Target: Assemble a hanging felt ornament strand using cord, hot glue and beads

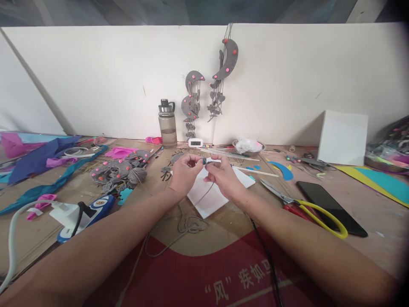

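Observation:
My left hand and my right hand meet fingertip to fingertip above a white sheet. Left thumb and forefinger pinch a small dark teal piece, too small to name. The right fingers are closed on a thin grey cord, which trails from them over the sheet. Its slack lies in loose loops on the cardboard nearer to me. The exact spot where cord and teal piece meet is hidden by the fingertips.
Yellow-handled scissors and a black phone lie at right. At left are a power strip with a plug and grey felt pieces with pink dots. A water bottle and small clock stand behind. Moon-shaped hangings hang on the white board.

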Demonstrator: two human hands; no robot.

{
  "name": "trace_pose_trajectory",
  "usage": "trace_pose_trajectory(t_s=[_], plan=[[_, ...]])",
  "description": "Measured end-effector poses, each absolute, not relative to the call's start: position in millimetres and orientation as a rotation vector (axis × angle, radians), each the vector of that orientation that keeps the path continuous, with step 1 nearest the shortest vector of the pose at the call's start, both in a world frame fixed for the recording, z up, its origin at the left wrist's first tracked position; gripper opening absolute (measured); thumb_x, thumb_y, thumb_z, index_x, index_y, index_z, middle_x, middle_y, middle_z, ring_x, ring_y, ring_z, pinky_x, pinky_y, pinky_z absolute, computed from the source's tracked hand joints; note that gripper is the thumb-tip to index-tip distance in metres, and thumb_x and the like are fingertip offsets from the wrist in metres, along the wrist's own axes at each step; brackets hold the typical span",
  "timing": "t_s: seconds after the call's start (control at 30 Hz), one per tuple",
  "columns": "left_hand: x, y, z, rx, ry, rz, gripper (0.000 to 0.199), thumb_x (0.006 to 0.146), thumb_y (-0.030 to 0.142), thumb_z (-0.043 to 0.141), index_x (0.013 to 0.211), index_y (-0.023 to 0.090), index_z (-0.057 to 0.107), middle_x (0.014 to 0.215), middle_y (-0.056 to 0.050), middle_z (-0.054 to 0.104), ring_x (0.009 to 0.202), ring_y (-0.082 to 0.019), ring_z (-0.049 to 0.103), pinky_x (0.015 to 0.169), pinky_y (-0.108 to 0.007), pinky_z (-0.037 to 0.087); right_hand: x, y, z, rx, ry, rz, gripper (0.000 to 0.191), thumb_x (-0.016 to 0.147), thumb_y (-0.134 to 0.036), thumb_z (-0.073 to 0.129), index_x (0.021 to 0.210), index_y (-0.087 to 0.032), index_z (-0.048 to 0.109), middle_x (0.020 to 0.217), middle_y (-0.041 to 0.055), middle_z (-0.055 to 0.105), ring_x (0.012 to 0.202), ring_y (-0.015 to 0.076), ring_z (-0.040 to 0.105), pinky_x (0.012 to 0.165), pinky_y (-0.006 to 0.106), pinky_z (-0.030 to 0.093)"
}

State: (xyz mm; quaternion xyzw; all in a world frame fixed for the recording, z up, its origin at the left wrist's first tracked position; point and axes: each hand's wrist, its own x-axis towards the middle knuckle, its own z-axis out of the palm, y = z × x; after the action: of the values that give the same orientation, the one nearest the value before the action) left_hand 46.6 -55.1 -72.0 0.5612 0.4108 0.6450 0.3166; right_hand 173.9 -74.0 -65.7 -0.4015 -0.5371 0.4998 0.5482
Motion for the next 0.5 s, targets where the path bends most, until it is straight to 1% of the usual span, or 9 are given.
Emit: trace_pose_trajectory(t_s=[0.1, 0.17, 0.23, 0.33, 0.5], plan=[[48.8, -58.3, -67.8, 1.489, 1.131, 1.674, 0.005, 0.067, 0.019, 0.069, 0.069, 0.016, 0.067, 0.065, -0.001, 0.062, 0.059, -0.011, 0.051, 0.058, -0.023, 0.038, 179.6, -71.9, -66.7, -1.034, -1.439, 0.925, 0.031, 0.076, -0.034, 0.059, 0.100, -0.024, 0.043, 0.070, -0.0072, 0.046, 0.060, 0.0106, 0.046, 0.056, 0.025, 0.043], [49.4, -59.4, -66.4, 1.507, 1.151, 1.650, 0.006, 0.068, 0.021, 0.068, 0.069, 0.015, 0.066, 0.067, -0.001, 0.063, 0.061, -0.011, 0.053, 0.060, -0.023, 0.039, 182.1, -72.4, -65.3, -1.046, -1.544, 0.764, 0.019, 0.079, -0.034, 0.055, 0.093, -0.022, 0.050, 0.070, -0.0050, 0.046, 0.064, 0.0116, 0.045, 0.058, 0.025, 0.041], [49.4, -59.8, -66.3, 1.533, 1.164, 1.624, 0.008, 0.068, 0.023, 0.066, 0.071, 0.015, 0.065, 0.069, -0.001, 0.064, 0.064, -0.012, 0.054, 0.063, -0.024, 0.041, 183.3, -73.8, -63.0, -1.050, -1.592, 0.645, 0.013, 0.082, -0.032, 0.052, 0.086, -0.020, 0.053, 0.072, -0.0027, 0.050, 0.067, 0.0123, 0.045, 0.062, 0.026, 0.039], [48.9, -59.6, -67.7, 1.592, 1.196, 1.593, 0.011, 0.070, 0.026, 0.063, 0.073, 0.015, 0.064, 0.071, -0.001, 0.064, 0.066, -0.012, 0.055, 0.065, -0.024, 0.042, 184.1, -75.5, -60.4, -1.085, -1.605, 0.527, 0.013, 0.082, -0.030, 0.052, 0.083, -0.019, 0.057, 0.076, -0.0004, 0.055, 0.069, 0.0131, 0.046, 0.065, 0.028, 0.038], [48.6, -59.5, -69.6, 1.655, 1.245, 1.547, 0.011, 0.071, 0.026, 0.061, 0.072, 0.015, 0.064, 0.071, -0.001, 0.064, 0.066, -0.012, 0.055, 0.065, -0.025, 0.042, 185.0, -75.3, -59.6, -1.135, -1.596, 0.480, 0.012, 0.081, -0.029, 0.054, 0.081, -0.018, 0.058, 0.069, -0.0015, 0.052, 0.064, 0.0131, 0.043, 0.062, 0.027, 0.035]])
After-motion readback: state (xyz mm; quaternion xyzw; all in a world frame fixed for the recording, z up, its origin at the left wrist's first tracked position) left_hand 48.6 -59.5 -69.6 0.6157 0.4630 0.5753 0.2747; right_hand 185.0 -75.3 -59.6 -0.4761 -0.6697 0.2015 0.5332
